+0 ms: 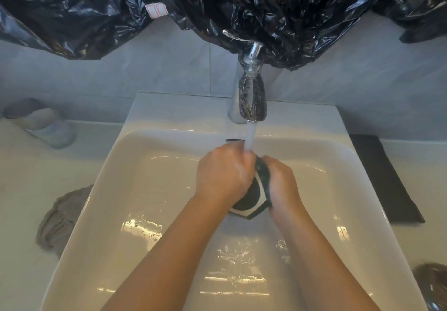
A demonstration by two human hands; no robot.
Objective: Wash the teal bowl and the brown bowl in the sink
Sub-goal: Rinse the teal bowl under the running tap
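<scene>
left hand [225, 175]: right under the water, wet, fingers curled over the left side of the dark bowl [252, 198] and holding it tight.
right hand [280, 182]: wrapped round the bowl's right edge, gripping from the opposite side, so there is one hand on each side.
dark bowl: tilted between the two hands over the middle of the sink [145, 190], toward its far end. A pale band shows along the bowl, but the hands cover most of it.
tap [251, 98]: chrome and running. The stream [250, 139] falls straight down onto the left hand's knuckles.
sink: white, rectangular and wet, with water glinting across the near half of the basin.
left counter: a crumpled grey cloth [60, 219] sits against the sink's left rim. Farther back is a pale holder [43, 127], blurred.
right counter: a flat black tray [387, 177] lies just beside the sink. At the near right corner is a dark brownish round thing [433, 284], too blurred to identify.
far wall: black plastic sheeting [242, 1] hangs over the tiles, with a small red-edged sticker [156, 9] stuck on it.
</scene>
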